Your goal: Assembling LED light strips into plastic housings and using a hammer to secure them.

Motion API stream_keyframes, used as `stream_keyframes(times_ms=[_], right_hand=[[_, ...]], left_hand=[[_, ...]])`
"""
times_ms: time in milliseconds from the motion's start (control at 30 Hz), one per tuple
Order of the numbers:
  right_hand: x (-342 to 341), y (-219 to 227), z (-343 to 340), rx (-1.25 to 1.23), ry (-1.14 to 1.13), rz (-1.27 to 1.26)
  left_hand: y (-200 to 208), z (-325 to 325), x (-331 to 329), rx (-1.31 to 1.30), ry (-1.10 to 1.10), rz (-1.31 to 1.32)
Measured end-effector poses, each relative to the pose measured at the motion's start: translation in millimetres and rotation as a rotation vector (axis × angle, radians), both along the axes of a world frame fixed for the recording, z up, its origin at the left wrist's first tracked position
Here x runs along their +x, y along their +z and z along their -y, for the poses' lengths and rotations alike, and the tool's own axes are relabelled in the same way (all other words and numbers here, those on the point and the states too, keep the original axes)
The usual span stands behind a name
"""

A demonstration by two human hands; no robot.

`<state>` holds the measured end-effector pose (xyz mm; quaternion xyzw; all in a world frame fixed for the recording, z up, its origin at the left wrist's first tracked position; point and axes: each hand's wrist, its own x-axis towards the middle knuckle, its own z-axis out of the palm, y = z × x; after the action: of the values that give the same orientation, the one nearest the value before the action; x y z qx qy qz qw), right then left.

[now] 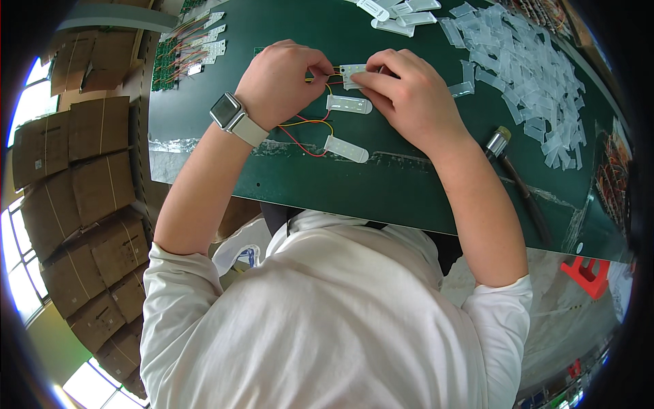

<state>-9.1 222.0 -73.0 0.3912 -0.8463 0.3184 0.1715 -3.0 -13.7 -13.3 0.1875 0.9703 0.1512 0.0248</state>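
Observation:
Between my two hands is a small white LED board (349, 73) with coloured wires at its left end. My right hand (415, 95) grips the board at its right end, thumb and fingers closed on it. My left hand (283, 78), with a watch (228, 111) on the wrist, pinches the thin wires (332, 74) beside the board. Just below lie two more white boards, rounded at the right end: one (349, 104) nearly level, the other (346, 148) tilted. Red and yellow wires (306, 123) run from them to the left, partly under my left hand.
Wired boards (204, 49) lie in a bunch at the far left of the green table (409, 187). White covers (395, 26) sit at the back; a wide pile of clear plastic pieces (528, 85) spreads at right. A hammer-like tool (521, 180) lies by my right forearm.

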Motion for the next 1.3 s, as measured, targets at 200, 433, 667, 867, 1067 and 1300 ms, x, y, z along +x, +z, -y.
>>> stream_keyframes(times_ms=[200,433,667,867,1067,1300], right_hand=[[-4,-1,0,-0.134,0.034,0.137],[-6,0,0,-0.066,0.017,0.072],[-5,-2,2,-0.104,0.039,0.041],[-1,-1,5,-0.056,-0.013,-0.035],[-4,-6,9,-0.062,-0.064,-0.127],[-4,-5,10,-0.113,-0.078,-0.020]], left_hand=[[-5,2,0,0.018,-0.056,-0.078],[-10,2,-1,0.032,-0.076,-0.137],[-13,4,2,0.034,-0.044,-0.184],[-8,6,16,0.093,-0.020,-0.292],[-14,16,28,0.111,0.064,-0.290],[-7,21,42,0.111,0.190,-0.409]])
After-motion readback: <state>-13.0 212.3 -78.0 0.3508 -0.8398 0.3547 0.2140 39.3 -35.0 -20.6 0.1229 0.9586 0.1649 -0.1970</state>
